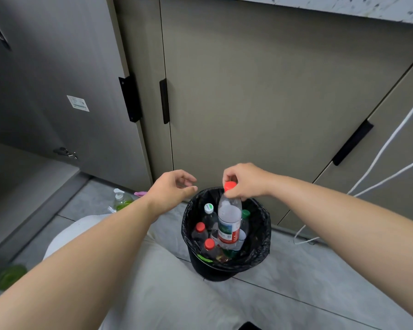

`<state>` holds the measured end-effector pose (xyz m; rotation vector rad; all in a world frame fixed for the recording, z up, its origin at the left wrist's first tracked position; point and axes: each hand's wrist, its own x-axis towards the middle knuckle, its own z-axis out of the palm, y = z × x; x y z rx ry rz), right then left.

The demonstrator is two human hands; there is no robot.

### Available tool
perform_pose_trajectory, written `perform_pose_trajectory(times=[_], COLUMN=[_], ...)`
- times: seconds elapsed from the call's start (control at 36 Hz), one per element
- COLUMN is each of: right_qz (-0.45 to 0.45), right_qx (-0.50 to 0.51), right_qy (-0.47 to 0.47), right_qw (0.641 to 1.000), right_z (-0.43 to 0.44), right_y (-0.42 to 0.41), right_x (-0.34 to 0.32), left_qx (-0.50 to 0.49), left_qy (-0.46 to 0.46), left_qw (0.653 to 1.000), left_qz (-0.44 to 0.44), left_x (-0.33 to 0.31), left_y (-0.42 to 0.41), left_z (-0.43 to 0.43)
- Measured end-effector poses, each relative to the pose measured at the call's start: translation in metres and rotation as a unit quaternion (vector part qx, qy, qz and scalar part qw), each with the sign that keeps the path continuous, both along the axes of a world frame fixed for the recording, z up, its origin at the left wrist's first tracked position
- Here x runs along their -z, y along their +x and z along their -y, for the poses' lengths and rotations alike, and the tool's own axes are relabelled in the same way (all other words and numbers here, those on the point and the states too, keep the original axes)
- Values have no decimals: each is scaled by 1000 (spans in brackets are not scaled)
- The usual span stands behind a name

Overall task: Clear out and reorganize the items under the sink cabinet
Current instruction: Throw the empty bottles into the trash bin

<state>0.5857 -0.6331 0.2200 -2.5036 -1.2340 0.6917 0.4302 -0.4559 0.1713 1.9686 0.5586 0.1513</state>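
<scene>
Below, from a head-worn camera, we look down past two bare forearms at a tiled kitchen floor. At far left an open cabinet door (pixel 65 96) shows its inner face, with a small white sticker (pixel 78 103) whose print is too small to read. On the floor near it stands a pump bottle of green liquid (pixel 120 199), and a blurred green object (pixel 8 276) sits at the near left edge.

Moving right, our left hand (pixel 171 188) hovers just left of the bin with its fingers (pixel 188 181) loosely curled and apart, holding nothing. Next comes a black bin (pixel 227 234) lined with a black bag, standing on the floor before closed cabinet doors and holding several capped plastic bottles. Our right hand (pixel 244 182) pinches the red cap of a clear plastic bottle (pixel 229 225), held upright with its lower half inside the bin. Its red and white label carries a landscape picture, but we cannot read any brand. At far right a white cable (pixel 379 153) trails down to the floor.

We judge the main risk to be the bottle slipping from a grip that is only on the cap, or catching on the crowded bottles below and tipping over the rim.
</scene>
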Motion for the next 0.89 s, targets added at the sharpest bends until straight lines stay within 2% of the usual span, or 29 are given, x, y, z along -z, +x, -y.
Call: perform_pose_trajectory(times=[0.08, 0.14, 0.31, 0.53, 0.67, 0.78, 0.89], right_qz=[-16, -24, -45, -28, -6, 2, 65], right_qx=[7, 19, 37, 51, 36, -11, -43], right_qy=[-44, -64, -118, -155, -168, -246, -256], right_qw=[999, 997, 991, 986, 985, 969, 964], right_z=[12, 18, 35, 48, 39, 23, 0], right_y=[-2, -5, -19, -37, -40, -36, -28], right_x=[28, 49, 104, 155, 158, 143, 115], left_qx=[35, 51, 50, 51, 38, 27, 1], left_qy=[99, 126, 150, 165, 160, 169, 194], left_qw=[993, 988, 984, 981, 982, 981, 977], left_qz=[-53, -71, -76, -84, -88, -96, -83], left_x=[6, 8, 10, 15, 18, 17, 12], left_y=[0, -1, -5, -10, -17, -26, -40], left_z=[-2, -3, -6, -11, -16, -20, -23])
